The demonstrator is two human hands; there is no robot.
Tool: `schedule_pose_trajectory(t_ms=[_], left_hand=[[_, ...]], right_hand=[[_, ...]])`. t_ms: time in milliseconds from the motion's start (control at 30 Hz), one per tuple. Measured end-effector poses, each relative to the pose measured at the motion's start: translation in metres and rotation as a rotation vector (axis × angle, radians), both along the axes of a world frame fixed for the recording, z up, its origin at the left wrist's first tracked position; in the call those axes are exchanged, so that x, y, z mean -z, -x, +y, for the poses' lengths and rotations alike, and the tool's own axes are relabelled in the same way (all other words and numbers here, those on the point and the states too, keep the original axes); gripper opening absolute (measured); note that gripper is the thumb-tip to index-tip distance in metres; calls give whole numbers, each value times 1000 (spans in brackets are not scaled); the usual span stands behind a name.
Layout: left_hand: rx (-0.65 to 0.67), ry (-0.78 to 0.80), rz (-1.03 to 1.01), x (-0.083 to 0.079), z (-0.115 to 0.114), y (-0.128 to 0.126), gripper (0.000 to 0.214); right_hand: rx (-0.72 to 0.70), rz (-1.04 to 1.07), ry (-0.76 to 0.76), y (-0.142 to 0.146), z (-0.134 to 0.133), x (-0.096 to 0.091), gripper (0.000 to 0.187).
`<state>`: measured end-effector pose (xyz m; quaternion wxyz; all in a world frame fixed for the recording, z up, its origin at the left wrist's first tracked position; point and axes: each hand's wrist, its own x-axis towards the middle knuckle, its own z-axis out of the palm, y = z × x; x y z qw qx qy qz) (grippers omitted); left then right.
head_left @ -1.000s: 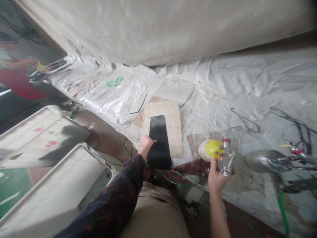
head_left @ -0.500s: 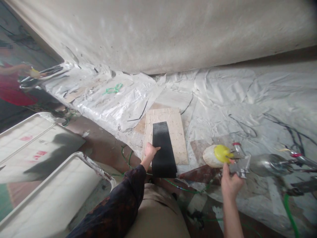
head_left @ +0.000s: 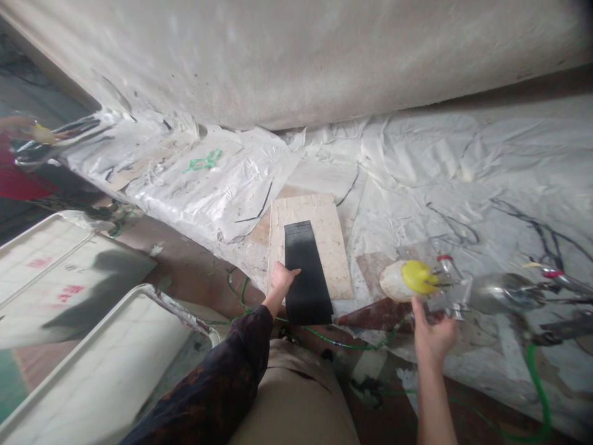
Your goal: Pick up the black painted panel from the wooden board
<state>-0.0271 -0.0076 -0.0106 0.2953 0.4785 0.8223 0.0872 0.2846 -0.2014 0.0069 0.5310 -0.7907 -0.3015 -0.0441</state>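
From my remote view, I see a dark sleeve with rusty-brown mottling reaching the left wrist. The right forearm is bare. Beige clothing covers the front.

Around me is a workshop: crumpled, stained plastic sheeting spreads left to right, a green hose hangs by metal equipment at right, red-marked pale trays stand near left, a person in red far left.

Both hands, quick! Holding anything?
Left hand: closed on the flat black rectangular piece.
Right hand: at the rounded white, yellow-topped bottle; grip cannot be told.
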Motion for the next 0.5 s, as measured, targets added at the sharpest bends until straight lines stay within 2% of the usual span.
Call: schedule_pose_trajectory(t_ms=[133,233,333,433,467,500], left_hand=[[5,8,5,-2,0,1,56],[12,11,10,-2,0,2,57],[19,10,9,-2,0,2,58],[18,9,10,-2,0,3,59],[17,9,12,-2,0,3,59],[17,8,13,-2,0,3,59]], right_hand=[[-26,180,-90,11,-17,10,82],[-79,226,-36,8,-20,14,81],[15,164,-28,16,-25,12,80],[181,164,-83,55,-34,10,64],[164,196,-48,74,-35,12,56],[56,246,10,94,-35,15,49]])
